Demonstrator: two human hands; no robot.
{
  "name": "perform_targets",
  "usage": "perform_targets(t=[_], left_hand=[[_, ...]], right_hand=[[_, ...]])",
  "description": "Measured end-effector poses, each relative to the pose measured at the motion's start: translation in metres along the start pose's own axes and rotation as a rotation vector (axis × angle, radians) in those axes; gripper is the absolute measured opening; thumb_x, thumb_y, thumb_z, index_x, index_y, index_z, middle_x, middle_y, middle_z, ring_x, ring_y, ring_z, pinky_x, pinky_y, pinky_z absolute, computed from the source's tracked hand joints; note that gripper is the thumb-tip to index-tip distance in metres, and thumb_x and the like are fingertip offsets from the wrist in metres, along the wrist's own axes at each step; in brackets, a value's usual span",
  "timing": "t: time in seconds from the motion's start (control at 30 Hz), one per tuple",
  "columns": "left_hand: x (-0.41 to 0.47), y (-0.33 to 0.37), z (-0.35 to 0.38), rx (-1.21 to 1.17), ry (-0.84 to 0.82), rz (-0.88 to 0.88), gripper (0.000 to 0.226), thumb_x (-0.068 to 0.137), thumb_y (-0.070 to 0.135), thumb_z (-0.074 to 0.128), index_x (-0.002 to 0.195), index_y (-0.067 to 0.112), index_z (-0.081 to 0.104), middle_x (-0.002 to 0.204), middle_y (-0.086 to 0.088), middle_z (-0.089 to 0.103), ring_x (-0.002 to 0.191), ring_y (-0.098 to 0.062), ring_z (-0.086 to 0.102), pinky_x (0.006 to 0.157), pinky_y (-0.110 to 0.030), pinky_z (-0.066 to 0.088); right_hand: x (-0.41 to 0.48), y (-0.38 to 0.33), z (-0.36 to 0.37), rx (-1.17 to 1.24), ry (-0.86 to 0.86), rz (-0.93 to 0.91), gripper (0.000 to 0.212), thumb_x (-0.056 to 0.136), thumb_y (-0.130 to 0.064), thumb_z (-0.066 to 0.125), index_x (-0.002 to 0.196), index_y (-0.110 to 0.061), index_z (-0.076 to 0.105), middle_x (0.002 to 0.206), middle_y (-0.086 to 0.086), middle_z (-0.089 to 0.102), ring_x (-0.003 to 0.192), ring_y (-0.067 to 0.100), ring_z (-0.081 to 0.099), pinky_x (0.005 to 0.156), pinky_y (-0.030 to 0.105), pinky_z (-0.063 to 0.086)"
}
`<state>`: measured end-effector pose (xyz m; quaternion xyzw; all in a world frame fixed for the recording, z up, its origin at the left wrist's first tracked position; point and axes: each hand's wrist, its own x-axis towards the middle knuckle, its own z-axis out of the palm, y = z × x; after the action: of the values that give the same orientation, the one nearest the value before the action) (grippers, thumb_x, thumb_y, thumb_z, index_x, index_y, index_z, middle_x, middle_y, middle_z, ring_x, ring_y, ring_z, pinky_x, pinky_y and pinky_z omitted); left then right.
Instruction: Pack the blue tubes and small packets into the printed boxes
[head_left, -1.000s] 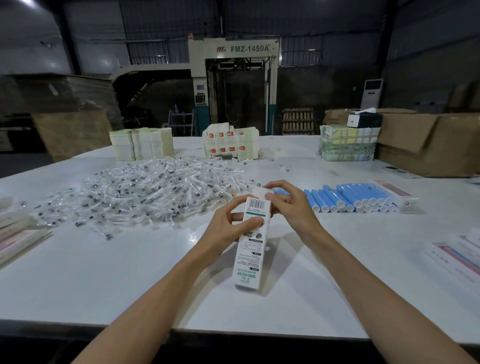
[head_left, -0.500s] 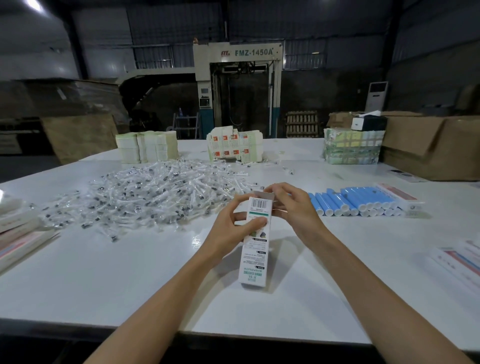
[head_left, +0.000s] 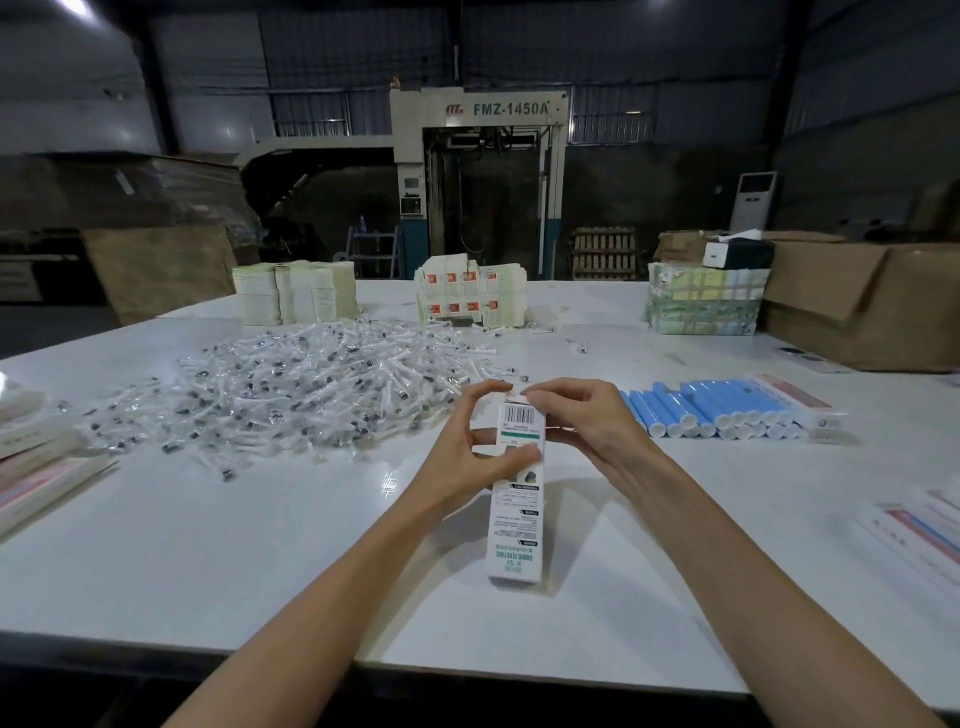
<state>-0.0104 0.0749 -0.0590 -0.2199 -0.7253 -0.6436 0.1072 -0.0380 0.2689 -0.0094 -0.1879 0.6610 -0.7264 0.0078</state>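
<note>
1 printed box (head_left: 515, 499), light thin card that dents easily, stands on end on the table (head_left: 208, 545): your left hand (head_left: 462, 457) pinches its sides, right hand (head_left: 587, 421) fingertips grasp the top flap.

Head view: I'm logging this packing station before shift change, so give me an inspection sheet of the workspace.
Surface: white table, glossy, bare near its front edge.
Job's things: printed box held on end; blue tubes in a row to the right; packets heaped to the left.
Clutter: flat carton stacks at the far edge; cardboard boxes far right.
Grippers: left hand grips the box side; right hand at its top flap.
Cables: nothing seen.
Surroundings: dim hall, FMZ-1450A machine behind.
</note>
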Motion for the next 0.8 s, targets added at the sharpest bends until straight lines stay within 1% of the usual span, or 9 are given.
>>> perform_targets(t=[0.1, 0.27, 0.33, 0.4, 0.5, 0.57, 0.67, 0.7, 0.8], left_hand=[[0.000, 0.000, -0.001, 0.000, -0.012, -0.016, 0.079, 0.085, 0.028, 0.091, 0.147, 0.041, 0.045, 0.112, -0.004, 0.081, 0.105, -0.019, 0.075, 0.071, -0.039, 0.065], [-0.001, 0.002, -0.001, 0.042, -0.023, -0.022, 0.068, 0.087, 0.030, 0.091, 0.141, 0.042, 0.052, 0.110, 0.002, 0.082, 0.101, -0.016, 0.077, 0.070, -0.037, 0.065], [-0.003, 0.003, 0.000, 0.065, -0.047, -0.010, 0.064, 0.086, 0.030, 0.092, 0.139, 0.041, 0.057, 0.114, 0.012, 0.079, 0.103, -0.019, 0.077, 0.073, -0.043, 0.068], [-0.004, 0.004, 0.001, 0.085, -0.066, -0.008, 0.062, 0.086, 0.028, 0.092, 0.136, 0.042, 0.059, 0.117, 0.021, 0.075, 0.105, -0.022, 0.076, 0.076, -0.046, 0.069], [-0.004, 0.006, 0.002, 0.112, -0.073, 0.001, 0.060, 0.085, 0.029, 0.093, 0.134, 0.041, 0.060, 0.118, 0.025, 0.073, 0.103, -0.018, 0.076, 0.071, -0.037, 0.067], [-0.004, 0.006, 0.001, 0.106, -0.060, -0.011, 0.061, 0.085, 0.030, 0.092, 0.135, 0.040, 0.058, 0.114, 0.020, 0.077, 0.101, -0.020, 0.077, 0.072, -0.037, 0.067], [-0.004, 0.006, -0.001, 0.054, -0.029, -0.028, 0.060, 0.088, 0.032, 0.090, 0.137, 0.038, 0.056, 0.110, 0.002, 0.082, 0.100, -0.021, 0.079, 0.072, -0.036, 0.065], [-0.003, 0.007, -0.001, 0.034, -0.006, -0.024, 0.059, 0.089, 0.032, 0.090, 0.137, 0.037, 0.056, 0.112, 0.000, 0.082, 0.101, -0.021, 0.078, 0.071, -0.034, 0.065], [0.000, 0.010, -0.001, 0.013, 0.075, 0.006, 0.061, 0.086, 0.037, 0.090, 0.137, 0.040, 0.058, 0.115, 0.000, 0.080, 0.107, -0.023, 0.074, 0.077, -0.045, 0.068]], right_hand=[[0.002, 0.000, -0.003, -0.028, -0.041, -0.007, 0.012, 0.095, -0.005, 0.071, 0.102, 0.001, 0.079, 0.098, 0.020, 0.078, 0.088, 0.027, 0.077, 0.075, 0.031, 0.062], [0.004, -0.002, -0.017, -0.055, -0.142, 0.040, 0.009, 0.094, -0.006, 0.074, 0.099, -0.003, 0.081, 0.103, 0.023, 0.077, 0.095, 0.032, 0.076, 0.082, 0.038, 0.063], [0.007, -0.006, -0.024, -0.081, -0.190, 0.118, 0.010, 0.092, -0.007, 0.077, 0.099, -0.001, 0.080, 0.105, 0.025, 0.076, 0.100, 0.035, 0.076, 0.090, 0.045, 0.063], [0.010, -0.011, -0.030, -0.134, -0.218, 0.192, 0.014, 0.090, -0.009, 0.079, 0.099, 0.002, 0.078, 0.106, 0.026, 0.076, 0.103, 0.036, 0.075, 0.094, 0.047, 0.061], [0.012, -0.018, -0.030, -0.223, -0.227, 0.202, 0.015, 0.088, -0.011, 0.080, 0.094, 0.003, 0.078, 0.103, 0.023, 0.077, 0.102, 0.034, 0.076, 0.093, 0.043, 0.062], [0.010, -0.018, -0.028, -0.233, -0.233, 0.167, 0.015, 0.089, -0.014, 0.081, 0.093, 0.000, 0.080, 0.102, 0.021, 0.078, 0.101, 0.032, 0.077, 0.092, 0.042, 0.062], [0.005, -0.011, -0.025, -0.129, -0.246, 0.097, 0.017, 0.095, -0.018, 0.077, 0.103, -0.004, 0.081, 0.108, 0.020, 0.078, 0.106, 0.031, 0.075, 0.094, 0.039, 0.061], [0.003, -0.007, -0.022, -0.069, -0.239, 0.070, 0.018, 0.097, -0.017, 0.073, 0.108, -0.005, 0.081, 0.112, 0.020, 0.077, 0.109, 0.031, 0.074, 0.094, 0.037, 0.061], [-0.003, 0.007, -0.010, 0.067, -0.189, -0.008, 0.022, 0.102, -0.016, 0.066, 0.121, -0.013, 0.077, 0.118, 0.016, 0.076, 0.114, 0.030, 0.073, 0.090, 0.033, 0.060]])
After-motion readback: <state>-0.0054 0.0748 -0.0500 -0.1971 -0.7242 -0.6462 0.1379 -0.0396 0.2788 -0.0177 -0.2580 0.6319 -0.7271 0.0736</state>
